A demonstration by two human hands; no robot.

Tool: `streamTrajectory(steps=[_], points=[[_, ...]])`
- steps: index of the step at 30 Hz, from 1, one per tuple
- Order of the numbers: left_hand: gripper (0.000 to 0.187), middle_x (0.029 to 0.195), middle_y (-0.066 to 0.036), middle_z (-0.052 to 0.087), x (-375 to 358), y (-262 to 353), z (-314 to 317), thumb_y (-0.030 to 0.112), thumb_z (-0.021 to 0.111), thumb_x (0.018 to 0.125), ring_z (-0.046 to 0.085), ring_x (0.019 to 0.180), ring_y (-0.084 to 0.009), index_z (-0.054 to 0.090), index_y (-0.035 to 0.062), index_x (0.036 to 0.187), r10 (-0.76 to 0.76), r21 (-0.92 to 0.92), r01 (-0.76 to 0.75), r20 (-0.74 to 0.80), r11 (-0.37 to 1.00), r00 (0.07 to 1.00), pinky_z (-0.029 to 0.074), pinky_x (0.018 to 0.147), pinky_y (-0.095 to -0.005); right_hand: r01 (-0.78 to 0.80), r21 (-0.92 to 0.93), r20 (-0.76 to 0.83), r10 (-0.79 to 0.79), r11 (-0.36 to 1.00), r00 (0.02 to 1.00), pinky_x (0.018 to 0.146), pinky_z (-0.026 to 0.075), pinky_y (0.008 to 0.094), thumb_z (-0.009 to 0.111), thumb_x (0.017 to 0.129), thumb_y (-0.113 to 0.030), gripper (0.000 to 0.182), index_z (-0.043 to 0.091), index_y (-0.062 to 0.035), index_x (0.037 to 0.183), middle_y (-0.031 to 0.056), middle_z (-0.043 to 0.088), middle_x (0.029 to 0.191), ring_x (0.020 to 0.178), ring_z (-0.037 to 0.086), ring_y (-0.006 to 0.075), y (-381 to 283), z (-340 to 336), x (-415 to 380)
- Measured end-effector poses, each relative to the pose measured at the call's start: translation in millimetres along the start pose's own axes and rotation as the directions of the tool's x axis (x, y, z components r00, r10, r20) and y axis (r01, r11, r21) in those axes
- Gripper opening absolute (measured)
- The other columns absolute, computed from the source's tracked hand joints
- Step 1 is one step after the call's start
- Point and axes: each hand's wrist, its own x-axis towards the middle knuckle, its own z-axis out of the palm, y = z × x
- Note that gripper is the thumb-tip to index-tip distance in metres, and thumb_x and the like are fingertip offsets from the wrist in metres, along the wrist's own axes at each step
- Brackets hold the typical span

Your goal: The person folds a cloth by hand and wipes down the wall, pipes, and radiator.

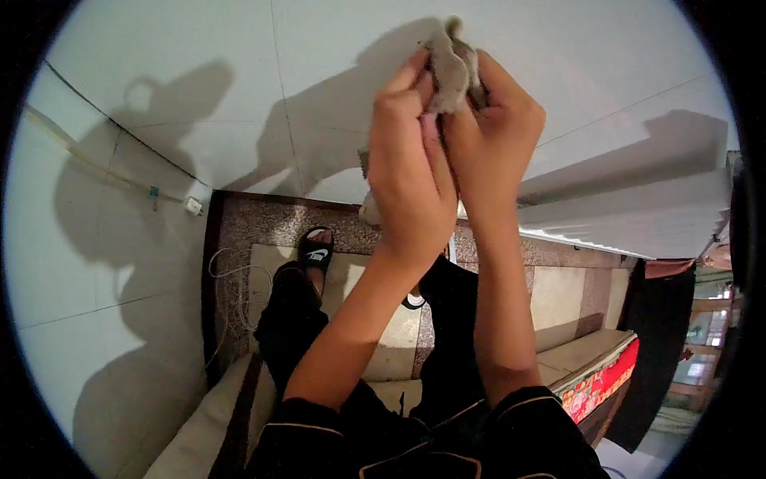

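Facing the pale wall (343,40), above the speckled floor (347,223) at its foot. Holding left hand (411,160) and right hand (499,136) close together before the wall, grasping a soft-looking greyish thing (452,77) between the fingers (412,73) of both. Showing, low on the wall's left part, a small white electrical fitting (193,206).

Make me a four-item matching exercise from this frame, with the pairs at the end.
1. Bundle
2. Sandal
3. Socket
4. Panel

A. Red, patterned, at the picture's lower right
B. Held by left hand and right hand
C. White, on the wall
D. Black with white lettering

Pairs: 1-B, 2-D, 3-C, 4-A
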Motion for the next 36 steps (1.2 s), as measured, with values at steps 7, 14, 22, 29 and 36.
streamTrajectory(steps=[7,14,22,29,36], points=[[0.027,0.125,-0.020,0.055,4,2,-5,0.010,0.040,0.099,0.056,0.114,-0.0317,0.048,-0.0050,0.120,-0.032,0.010,0.033,-0.035,0.999,0.999,0.043,0.096,-0.0391,0.084,0.022,-0.058,-0.083,0.996,0.995,0.045,0.038,0.0326,0.062,0.076,-0.012,0.013,0.055,-0.0011,0.074,0.0143,0.045,0.052,0.043,0.044,0.0214,1,3,4],[0.025,0.103,-0.016,0.061,7,33,2,0.000,0.059,0.084,0.061,0.093,-0.0307,0.061,0.0017,0.109,0.147,-0.023,-0.145,0.139,0.989,0.979,0.049,0.079,-0.0372,-0.083,0.189,-0.349,0.146,0.978,0.926,0.069,0.050,0.0250,0.065,0.085,-0.004,0.015,0.066,0.0028,0.098,0.0062,0.067,0.091,0.081,0.059,0.0089,25,-75,-25],[0.024,0.087,-0.014,0.060,13,46,20,-0.001,0.063,0.079,0.061,0.075,-0.0310,0.062,0.0034,0.103,0.131,-0.141,-0.133,-0.026,0.981,0.991,0.050,0.066,-0.0389,0.331,-0.477,-0.532,-0.567,0.814,0.629,0.078,0.039,0.0332,0.070,0.076,-0.013,0.020,0.059,-0.0072,0.092,0.0063,0.048,0.088,0.088,0.047,0.0231,36,-42,67],[0.019,0.093,-0.015,0.056,4,-36,1,0.006,0.043,0.086,0.055,0.088,-0.0223,0.050,-0.0031,0.101,-0.413,-0.398,0.242,-0.431,0.885,0.802,0.046,0.080,-0.0350,0.730,-0.514,0.115,-0.807,0.451,0.579,0.064,0.042,0.0375,0.059,0.071,-0.033,0.025,0.056,-0.0261,0.096,-0.0017,0.054,0.088,0.075,0.055,0.0194,8,71,18],[0.032,0.120,-0.017,0.050,-38,-109,-63,0.010,0.042,0.090,0.051,0.110,-0.0263,0.043,-0.0005,0.120,-0.689,-0.352,0.597,-0.453,0.721,0.565,0.044,0.093,-0.0387,0.883,0.106,0.398,-0.834,0.456,0.383,0.075,0.041,0.0360,0.055,0.077,-0.028,0.022,0.055,-0.0194,0.097,0.0001,0.052,0.102,0.098,0.051,0.0157,37,197,-59]])
